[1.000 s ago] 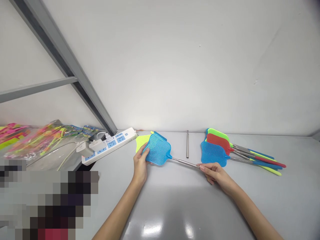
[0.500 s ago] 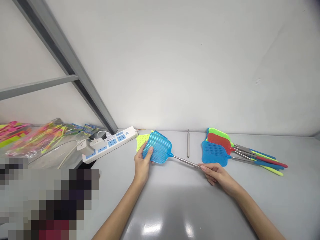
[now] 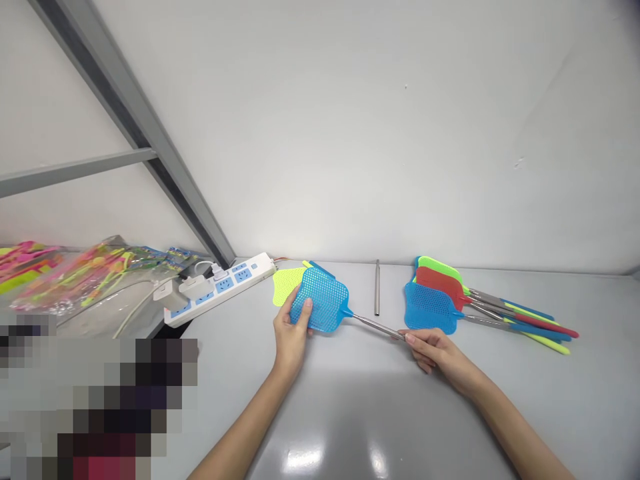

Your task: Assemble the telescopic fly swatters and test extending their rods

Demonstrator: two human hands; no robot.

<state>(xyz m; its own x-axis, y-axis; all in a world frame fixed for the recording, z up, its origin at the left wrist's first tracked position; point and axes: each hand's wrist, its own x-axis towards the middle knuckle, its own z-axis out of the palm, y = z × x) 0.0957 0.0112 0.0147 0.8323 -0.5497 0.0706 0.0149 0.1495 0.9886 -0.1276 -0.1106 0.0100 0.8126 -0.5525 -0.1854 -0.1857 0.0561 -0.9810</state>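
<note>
A blue fly swatter [image 3: 324, 301] with a perforated paddle is held between both hands above the table. My left hand [image 3: 293, 327] pinches the paddle's left side, thumb on its face. Farther right, my right hand [image 3: 431, 348] is closed on the far end of the swatter's thin metal rod [image 3: 377, 325]. Behind the blue paddle lies a yellow-green swatter head [image 3: 285, 283], partly covered. A loose metal tube [image 3: 377, 288] rests on the table between the hands, nearer the wall. Several complete swatters, with a blue one [image 3: 431, 310] and a red one [image 3: 443, 281], are stacked at the right.
A white power strip [image 3: 225, 287] with plugs and cables lies at the left against the grey metal frame [image 3: 150, 147]. Clear plastic bags [image 3: 95, 273] of colourful items are beyond it. A pale wall [image 3: 380, 133] stands behind the grey table [image 3: 340, 407].
The left hand and the blue paddle have shifted slightly right and toward me, exposing more of the yellow-green head. Both hands keep their hold.
</note>
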